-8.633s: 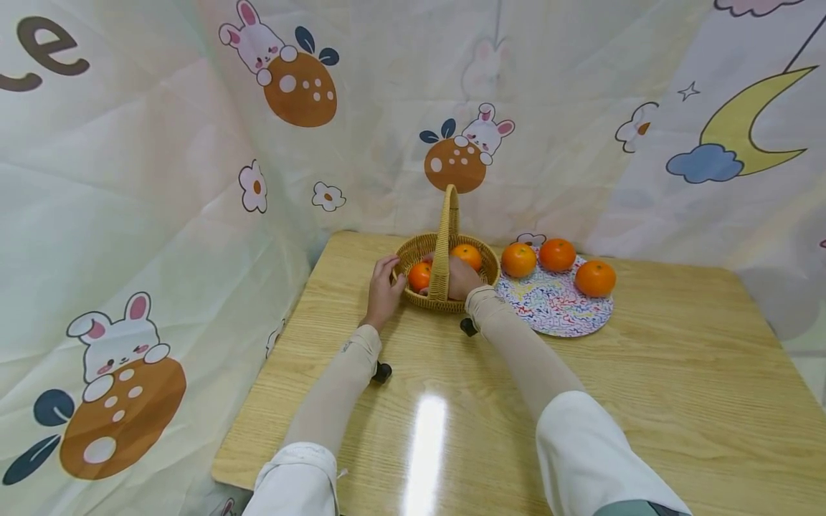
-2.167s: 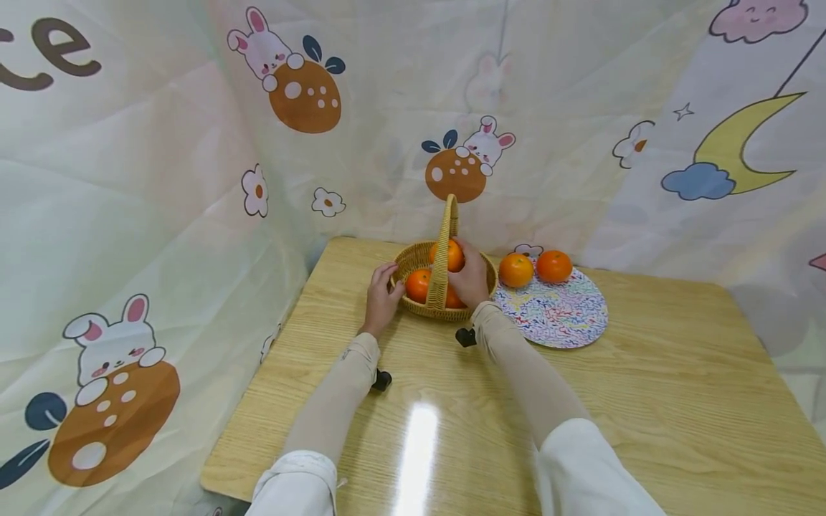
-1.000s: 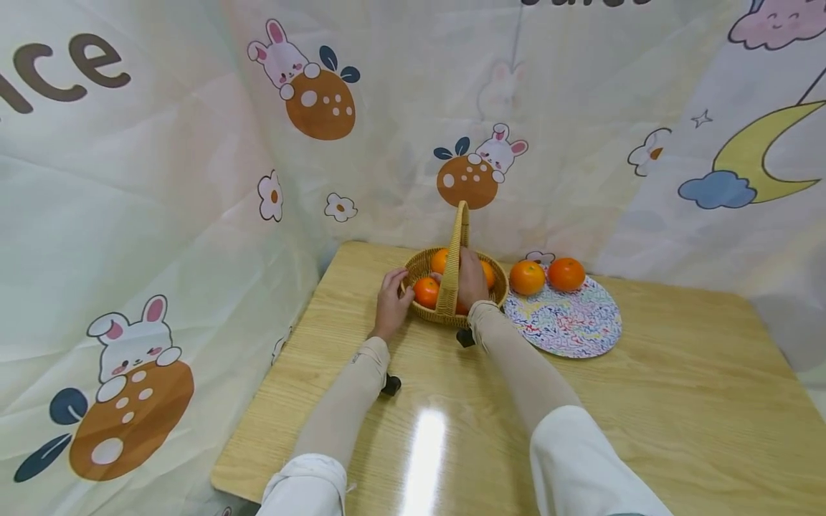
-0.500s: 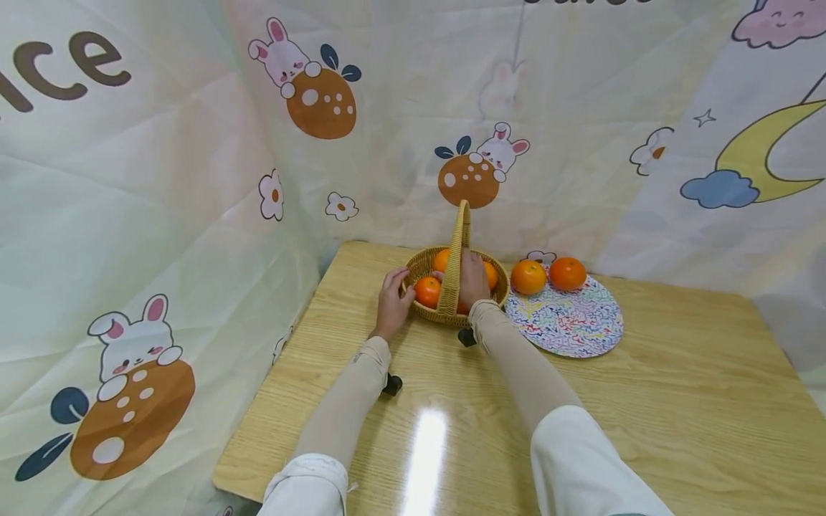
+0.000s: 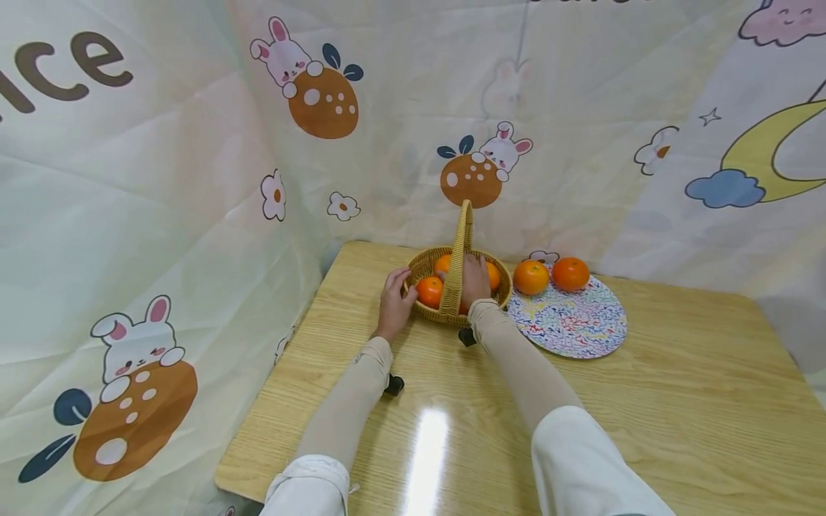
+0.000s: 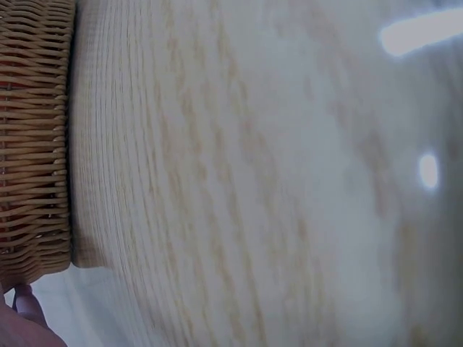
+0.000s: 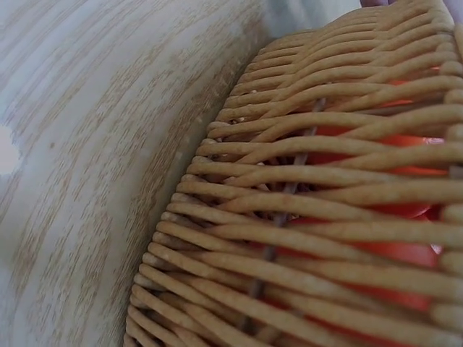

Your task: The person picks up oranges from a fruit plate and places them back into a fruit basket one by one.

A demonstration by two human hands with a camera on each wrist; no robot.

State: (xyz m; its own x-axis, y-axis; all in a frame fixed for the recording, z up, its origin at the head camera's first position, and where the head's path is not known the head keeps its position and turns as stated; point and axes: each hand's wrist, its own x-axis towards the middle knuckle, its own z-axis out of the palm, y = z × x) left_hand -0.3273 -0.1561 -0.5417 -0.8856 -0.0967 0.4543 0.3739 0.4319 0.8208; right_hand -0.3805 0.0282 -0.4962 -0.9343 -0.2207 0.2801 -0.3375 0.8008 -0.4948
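Note:
A wicker basket (image 5: pixel 431 315) with an arched handle stands at the back of the table, holding several oranges. My left hand (image 5: pixel 395 304) grips its left rim between thumb and fingers. Reaching in under the handle, my right hand (image 5: pixel 476 281) has its thumb against the front of the rear-left orange (image 5: pixel 442 264); the handle hides its fingertips. Another orange (image 5: pixel 429 292) lies at the front left, and one more (image 5: pixel 493 276) shows on the right. In the right wrist view, the basket's woven side (image 7: pixel 304 195) fills much of the frame, with orange-red fruit behind the weave.
Right of the basket, close beside it, lies a round plate (image 5: pixel 574 326) with a colourful squiggle pattern. Two oranges sit at its back, a left one (image 5: pixel 531 277) and a right one (image 5: pixel 571 274). A printed cloth (image 5: pixel 387 143) hangs behind the wooden table (image 5: pixel 697 401).
The plate held three oranges at first and shows two now. My right hand has lowered an orange from above the rim into the basket. My left hand has stayed on the rim.

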